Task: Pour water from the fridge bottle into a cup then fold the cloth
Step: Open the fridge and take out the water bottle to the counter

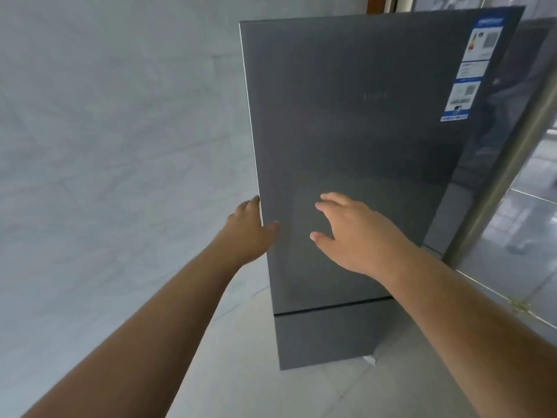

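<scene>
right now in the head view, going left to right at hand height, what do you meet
grey tiled wall → left hand gripping the fridge door's left edge → right hand open over the fridge door → glass door frame

The floor (241,387) is laid in pale grey tiles with thin joints running across it. A dark grey fridge (346,146) stands upright directly on it, its base resting on the tiles close to the pale wall (105,131) at the left. A narrow seam splits the fridge front into a tall upper door and a shorter lower section just above the floor. At the foot of the fridge, on its right, a small white piece (370,359) touches the tiles; what it is cannot be told.
</scene>
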{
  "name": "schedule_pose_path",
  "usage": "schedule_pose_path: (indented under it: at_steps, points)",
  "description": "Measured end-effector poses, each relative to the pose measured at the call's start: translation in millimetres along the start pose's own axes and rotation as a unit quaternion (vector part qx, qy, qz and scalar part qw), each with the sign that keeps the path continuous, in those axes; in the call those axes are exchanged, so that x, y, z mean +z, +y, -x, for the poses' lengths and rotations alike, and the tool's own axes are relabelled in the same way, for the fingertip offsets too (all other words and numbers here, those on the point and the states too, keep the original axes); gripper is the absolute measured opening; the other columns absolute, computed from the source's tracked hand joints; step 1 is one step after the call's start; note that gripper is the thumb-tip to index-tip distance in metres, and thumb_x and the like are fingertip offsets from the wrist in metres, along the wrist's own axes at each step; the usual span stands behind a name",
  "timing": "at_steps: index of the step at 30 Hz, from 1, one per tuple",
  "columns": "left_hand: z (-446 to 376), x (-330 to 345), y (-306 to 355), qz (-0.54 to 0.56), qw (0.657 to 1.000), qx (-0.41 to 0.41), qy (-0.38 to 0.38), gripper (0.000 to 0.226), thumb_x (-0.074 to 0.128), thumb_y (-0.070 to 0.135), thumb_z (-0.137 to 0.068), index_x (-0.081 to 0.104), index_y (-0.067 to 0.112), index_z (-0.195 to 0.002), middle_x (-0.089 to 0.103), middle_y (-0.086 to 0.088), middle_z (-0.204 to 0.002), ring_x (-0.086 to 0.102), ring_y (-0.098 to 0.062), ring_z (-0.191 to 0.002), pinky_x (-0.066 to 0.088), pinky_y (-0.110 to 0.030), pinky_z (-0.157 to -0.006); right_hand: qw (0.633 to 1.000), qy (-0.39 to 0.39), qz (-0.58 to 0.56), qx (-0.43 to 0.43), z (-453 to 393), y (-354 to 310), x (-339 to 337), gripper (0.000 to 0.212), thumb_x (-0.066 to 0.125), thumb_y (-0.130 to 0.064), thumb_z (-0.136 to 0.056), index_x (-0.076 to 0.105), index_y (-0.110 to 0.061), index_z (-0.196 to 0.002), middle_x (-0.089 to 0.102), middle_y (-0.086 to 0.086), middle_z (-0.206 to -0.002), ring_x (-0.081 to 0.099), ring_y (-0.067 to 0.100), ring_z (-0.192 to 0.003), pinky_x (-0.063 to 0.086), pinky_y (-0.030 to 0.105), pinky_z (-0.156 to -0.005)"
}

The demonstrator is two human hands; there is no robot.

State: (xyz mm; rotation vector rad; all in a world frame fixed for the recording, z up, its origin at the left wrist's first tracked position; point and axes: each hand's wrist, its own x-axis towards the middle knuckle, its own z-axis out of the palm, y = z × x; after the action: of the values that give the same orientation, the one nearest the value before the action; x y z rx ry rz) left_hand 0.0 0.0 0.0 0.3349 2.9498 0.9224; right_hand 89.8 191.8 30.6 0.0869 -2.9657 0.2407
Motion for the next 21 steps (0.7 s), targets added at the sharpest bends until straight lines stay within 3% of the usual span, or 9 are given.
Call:
schedule_pose_path:
  at_steps: [4,6,9,13,17,21]
  points:
    - [-54.0,17.9,3.4,0.114,0.992,-0.054,0.005,0.063,0.061,0.038,-0.092,0.039,0.021,-0.148,0.04,-0.01,-0.157,0.049,-0.036,-0.137,0.046,-0.048,-0.111,0.999,-0.015,0.019,-0.032,-35.4,12.0,-2.3,0.064,0.053,-0.044,-0.104,0.033,-0.024,-0.161,0.016,-0.013,-0.173,0.043,0.024,-0.146,0.047,0.045,-0.11]
    - [-77.4,28.9,-2.1,0.136,0.987,-0.079,0.013,0.076,0.064,0.04,-0.089,0.031,0.017,-0.154,0.033,-0.01,-0.161,0.048,-0.038,-0.138,0.048,-0.049,-0.107,0.999,-0.012,0.029,-0.043,-51.1,17.0,0.6,0.064,0.054,-0.043,-0.104,0.033,-0.026,-0.161,0.015,-0.013,-0.173,0.044,0.025,-0.144,0.048,0.045,-0.108]
    - [-105.0,40.2,-10.2,0.196,0.975,-0.096,0.035,0.082,0.065,0.037,-0.092,0.023,0.014,-0.158,0.027,-0.009,-0.164,0.048,-0.035,-0.134,0.045,-0.038,-0.093,0.998,-0.001,0.046,-0.038,-69.2,25.7,1.7,0.064,0.054,-0.041,-0.104,0.034,-0.024,-0.161,0.014,-0.013,-0.173,0.046,0.025,-0.141,0.05,0.045,-0.105]
    - [-120.8,43.5,-16.3,0.237,0.969,-0.053,0.045,0.085,0.068,0.036,-0.084,0.028,0.024,-0.159,0.032,-0.004,-0.16,0.047,-0.029,-0.141,0.045,-0.04,-0.111,0.998,0.008,0.053,-0.038,-82.4,29.6,4.5,0.063,0.054,-0.04,-0.104,0.035,-0.021,-0.161,0.015,-0.016,-0.173,0.045,0.022,-0.143,0.048,0.043,-0.108]
    - [-135.7,41.6,-24.9,0.28,0.957,-0.056,0.046,0.075,0.069,0.036,-0.079,0.041,0.021,-0.147,0.043,0.002,-0.142,0.056,-0.022,-0.123,0.052,-0.044,-0.107,0.998,0.012,0.058,-0.03,-91.5,20.1,2.2,0.063,0.053,-0.04,-0.104,0.034,-0.022,-0.162,0.015,-0.017,-0.173,0.044,0.02,-0.144,0.047,0.041,-0.108]
    - [-143.0,47.8,-33.2,0.288,0.953,-0.051,0.072,0.076,0.075,0.041,-0.078,0.042,0.015,-0.141,0.042,0.0,-0.136,0.052,-0.023,-0.125,0.049,-0.045,-0.109,0.997,0.036,0.065,-0.035,-100.8,4.8,-0.3,0.063,0.053,-0.039,-0.104,0.034,-0.025,-0.162,0.019,-0.016,-0.172,0.044,0.019,-0.144,0.048,0.041,-0.109]
